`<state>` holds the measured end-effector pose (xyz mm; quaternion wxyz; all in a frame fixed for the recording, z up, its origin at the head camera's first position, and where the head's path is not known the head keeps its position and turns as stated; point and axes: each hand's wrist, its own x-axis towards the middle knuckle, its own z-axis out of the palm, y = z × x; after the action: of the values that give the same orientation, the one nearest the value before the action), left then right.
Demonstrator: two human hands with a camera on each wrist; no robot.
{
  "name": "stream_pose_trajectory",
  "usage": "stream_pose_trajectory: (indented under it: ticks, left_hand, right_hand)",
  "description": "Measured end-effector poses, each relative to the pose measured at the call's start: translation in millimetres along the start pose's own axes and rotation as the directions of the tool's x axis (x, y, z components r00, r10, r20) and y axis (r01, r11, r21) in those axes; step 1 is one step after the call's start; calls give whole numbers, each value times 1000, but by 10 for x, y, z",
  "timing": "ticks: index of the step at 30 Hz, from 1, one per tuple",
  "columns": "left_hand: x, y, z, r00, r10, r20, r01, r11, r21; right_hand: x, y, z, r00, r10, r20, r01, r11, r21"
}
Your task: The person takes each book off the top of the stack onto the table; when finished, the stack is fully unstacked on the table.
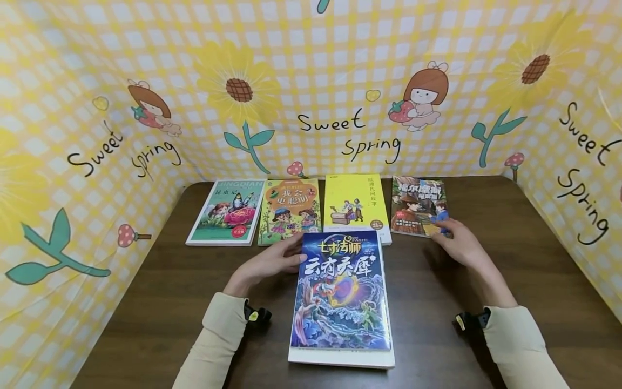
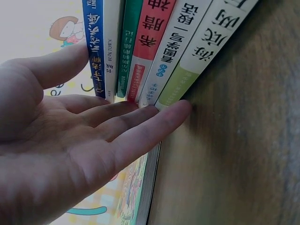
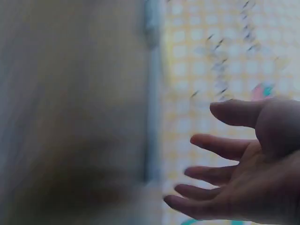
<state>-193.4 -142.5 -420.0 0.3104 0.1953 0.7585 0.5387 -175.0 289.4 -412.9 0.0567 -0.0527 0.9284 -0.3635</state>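
A stack of several books [image 2: 145, 37] lies in front of me, with a blue fantasy book [image 1: 340, 308] on top and a white one jutting out beneath it. My left hand [image 1: 269, 265] is at the stack's far left corner. In the left wrist view, its nearly straight fingers [image 2: 140, 133] reach along the bottom ends of the spines, thumb beside the blue spine. My right hand [image 1: 461, 243] hovers at the lower right corner of a dark comic-style book [image 1: 413, 202]. In the right wrist view, its fingers [image 3: 211, 176] are spread and hold nothing; contact with the book cannot be told.
Along the back of the dark wooden table [image 1: 160, 302] lie a green insect book [image 1: 225, 210], an orange-and-green children's book [image 1: 289, 208] and a yellow book [image 1: 355, 200]. The stack's far edge overlaps the yellow book in view. A yellow checked cloth [image 1: 320, 65] surrounds the table.
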Motion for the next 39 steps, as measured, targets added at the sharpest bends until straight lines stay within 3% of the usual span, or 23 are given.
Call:
stream_pose_trajectory:
  ticks: [3, 6, 8, 10, 14, 17, 26, 35, 39]
  left_hand:
    - [-2, -7, 0, 1000, -1, 1, 1, 1000, 0]
    - [5, -14, -1, 1000, -1, 0, 1, 1000, -3]
    - [11, -16, -1, 1000, -4, 0, 4, 1000, -3]
    - [16, -21, 1, 1000, -9, -1, 9, 1000, -3]
    - [6, -13, 7, 1000, -19, -1, 19, 1000, 3]
    - [3, -11, 2, 1000, -28, -2, 28, 1000, 6]
    - [28, -23, -16, 999, -35, 8, 35, 999, 7]
    - [26, -16, -17, 1000, -18, 18, 17, 1000, 25]
    - [8, -43, -22, 1000, -5, 20, 5, 999, 34]
  right_hand:
    - [-96, -285, 61, 993, -73, 96, 64, 993, 98]
    - [-192, -559, 192, 962, -124, 243, 77, 978, 194]
    - [-254, -709, 301, 941, -111, 319, 49, 979, 196]
    - [-308, -825, 412, 934, -90, 346, 42, 989, 142]
    - [-366, -937, 586, 942, -43, 333, 44, 999, 6]
    - [-360, -950, 645, 949, -35, 312, 49, 998, -35]
    - [-299, -910, 571, 943, -31, 333, 24, 999, 26]
    - [-246, -777, 432, 927, -117, 356, 93, 992, 85]
    - [-228, -740, 407, 917, -116, 382, 73, 989, 125]
